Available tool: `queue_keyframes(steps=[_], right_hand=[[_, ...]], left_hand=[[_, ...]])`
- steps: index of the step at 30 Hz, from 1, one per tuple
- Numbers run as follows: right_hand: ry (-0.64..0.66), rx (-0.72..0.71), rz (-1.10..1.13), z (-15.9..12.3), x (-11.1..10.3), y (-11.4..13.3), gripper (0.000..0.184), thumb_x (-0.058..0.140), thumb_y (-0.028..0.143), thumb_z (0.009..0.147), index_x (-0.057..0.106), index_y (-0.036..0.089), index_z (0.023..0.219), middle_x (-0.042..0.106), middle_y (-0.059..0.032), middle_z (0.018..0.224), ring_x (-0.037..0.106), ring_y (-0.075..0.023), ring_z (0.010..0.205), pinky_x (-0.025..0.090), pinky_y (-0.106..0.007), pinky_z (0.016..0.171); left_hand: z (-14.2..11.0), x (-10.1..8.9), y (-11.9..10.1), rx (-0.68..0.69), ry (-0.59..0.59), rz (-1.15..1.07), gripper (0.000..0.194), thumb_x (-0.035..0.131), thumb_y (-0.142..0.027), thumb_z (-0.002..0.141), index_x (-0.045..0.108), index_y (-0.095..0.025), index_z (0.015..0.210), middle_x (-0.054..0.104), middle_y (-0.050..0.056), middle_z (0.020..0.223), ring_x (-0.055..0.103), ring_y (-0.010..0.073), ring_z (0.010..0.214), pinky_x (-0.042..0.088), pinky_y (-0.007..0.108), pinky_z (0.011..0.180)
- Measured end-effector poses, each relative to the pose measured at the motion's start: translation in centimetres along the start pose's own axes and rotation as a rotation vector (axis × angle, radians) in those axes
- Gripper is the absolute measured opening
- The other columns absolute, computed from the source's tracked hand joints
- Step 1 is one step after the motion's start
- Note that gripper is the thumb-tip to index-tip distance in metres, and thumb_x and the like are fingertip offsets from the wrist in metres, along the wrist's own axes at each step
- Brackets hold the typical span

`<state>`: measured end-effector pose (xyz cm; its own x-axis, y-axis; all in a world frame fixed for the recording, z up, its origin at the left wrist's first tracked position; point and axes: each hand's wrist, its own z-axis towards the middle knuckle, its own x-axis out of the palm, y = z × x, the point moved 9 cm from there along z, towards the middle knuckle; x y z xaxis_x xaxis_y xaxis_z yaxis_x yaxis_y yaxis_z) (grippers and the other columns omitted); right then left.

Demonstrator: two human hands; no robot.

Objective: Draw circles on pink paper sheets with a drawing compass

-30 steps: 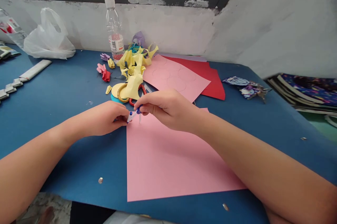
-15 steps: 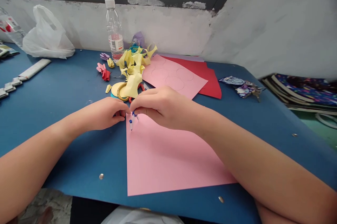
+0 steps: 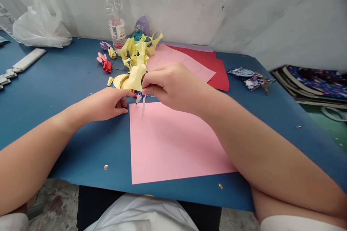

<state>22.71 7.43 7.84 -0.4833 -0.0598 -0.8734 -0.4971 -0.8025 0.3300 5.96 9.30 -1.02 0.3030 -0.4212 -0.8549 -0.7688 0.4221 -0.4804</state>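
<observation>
My right hand pinches the top of a drawing compass, its two thin legs pointing down at the upper left corner of a pink sheet of paper. Just left of that corner is my left hand, index finger stretched towards the compass and the other fingers loosely bent, with nothing visible in it. Right behind the hands lie yellow paper scraps, a yellow paper disc and a tape roll. Red scissor handles show partly beneath the scraps.
A water bottle stands near the wall, with a white plastic bag to its left. Small folded paper pieces lie before it. Another pink sheet with drawn circles rests on red paper. Keys lie further right.
The view has tilted down. My right hand has shifted slightly right relative to the sheet, and the compass legs now show more fully. My left hand stays beside the sheet's corner.
</observation>
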Motion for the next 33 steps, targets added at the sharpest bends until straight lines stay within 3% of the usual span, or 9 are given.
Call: queue_keyframes(steps=[5, 9, 14, 17, 21, 27, 33], right_hand=[[0.187, 0.213, -0.152, -1.3, -1.1, -0.9, 0.033, 0.068, 0.002, 0.106, 0.064, 0.022, 0.080, 0.072, -0.0034, 0.084, 0.063, -0.0209, 0.082, 0.041, -0.036, 0.074], [0.314, 0.318, -0.322, -2.3, -1.3, 0.3, 0.044, 0.075, 0.004, 0.106, 0.051, 0.024, 0.076, 0.063, -0.0040, 0.079, 0.055, -0.0206, 0.076, 0.036, -0.036, 0.070], [0.517, 0.322, -0.534, -3.1, 0.1, 4.3, 0.039, 0.076, 0.003, 0.104, 0.058, 0.025, 0.078, 0.058, -0.0043, 0.078, 0.042, -0.0205, 0.066, 0.029, -0.038, 0.063], [0.575, 0.217, -0.562, -2.8, 1.5, 6.9, 0.030, 0.071, -0.004, 0.097, 0.073, 0.025, 0.088, 0.063, -0.0055, 0.082, 0.047, -0.0222, 0.065, 0.030, -0.039, 0.061], [0.549, 0.205, -0.525, -1.6, 2.7, 7.9, 0.030, 0.068, -0.001, 0.098, 0.086, 0.022, 0.104, 0.076, -0.0082, 0.096, 0.065, -0.0255, 0.079, 0.039, -0.035, 0.062], [0.359, 0.324, -0.484, 0.2, 1.8, 5.8, 0.034, 0.056, 0.011, 0.118, 0.088, 0.022, 0.123, 0.083, -0.0134, 0.110, 0.073, -0.0275, 0.095, 0.045, -0.034, 0.072], [0.359, 0.484, -0.514, 0.0, 0.9, 3.2, 0.037, 0.050, 0.021, 0.128, 0.087, 0.018, 0.123, 0.079, -0.0129, 0.104, 0.074, -0.0299, 0.099, 0.043, -0.037, 0.074]], left_hand=[[-0.1, 0.0, -0.1, 0.008, 0.018, 0.044, 0.061, 0.074, -0.047, 0.098, 0.082, -0.023, 0.154, 0.089, 0.007, 0.109, 0.082, 0.0269, 0.091, 0.062, 0.036, 0.084], [-0.2, -0.1, -0.3, -0.006, 0.021, 0.061, 0.057, 0.071, -0.047, 0.097, 0.084, -0.022, 0.146, 0.090, 0.008, 0.112, 0.083, 0.0285, 0.097, 0.063, 0.037, 0.088], [0.1, 0.1, -0.4, -0.030, 0.051, 0.066, 0.059, 0.068, -0.047, 0.097, 0.084, -0.018, 0.147, 0.090, 0.009, 0.112, 0.083, 0.0282, 0.095, 0.061, 0.037, 0.085], [-0.1, -0.2, -1.0, -0.026, 0.043, 0.078, 0.052, 0.070, -0.044, 0.096, 0.086, -0.020, 0.139, 0.090, 0.005, 0.110, 0.080, 0.0261, 0.094, 0.058, 0.034, 0.083], [-0.5, -0.6, -2.1, -0.004, 0.044, 0.120, 0.040, 0.066, -0.036, 0.097, 0.086, -0.018, 0.126, 0.088, 0.002, 0.105, 0.073, 0.0227, 0.092, 0.052, 0.031, 0.082], [0.2, -0.4, -1.0, -0.021, 0.049, 0.109, 0.025, 0.071, -0.043, 0.094, 0.077, -0.021, 0.104, 0.087, 0.005, 0.102, 0.072, 0.0227, 0.087, 0.051, 0.033, 0.080], [0.3, -0.1, -0.3, -0.014, 0.078, 0.018, 0.052, 0.073, -0.048, 0.091, 0.083, -0.023, 0.135, 0.088, 0.008, 0.114, 0.079, 0.0286, 0.094, 0.057, 0.040, 0.089]])
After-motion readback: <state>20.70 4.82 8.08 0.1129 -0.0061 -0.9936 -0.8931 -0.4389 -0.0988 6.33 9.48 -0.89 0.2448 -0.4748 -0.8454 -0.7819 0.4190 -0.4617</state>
